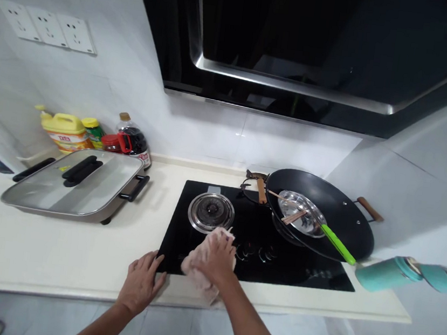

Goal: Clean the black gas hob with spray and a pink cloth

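My right hand (218, 256) is closed on a pale pink cloth (199, 265), pressed on the front of the black glass gas stove (296, 271) just below the left burner (211, 212). Part of the cloth hangs past the stove's front edge onto the counter. My left hand (141, 282) lies on the white counter at the stove's front left corner, fingers spread and its tips touching the edge, holding nothing. Two control knobs (256, 253) sit right of the cloth.
A black wok (337, 203) rests over the right burner, holding a steel bowl (291, 197), chopsticks and a green-handled utensil (338, 244). Teal canisters (389, 274) stand at the right. A lidded electric pan (78, 187) and several bottles occupy the left. The range hood (283, 82) overhangs.
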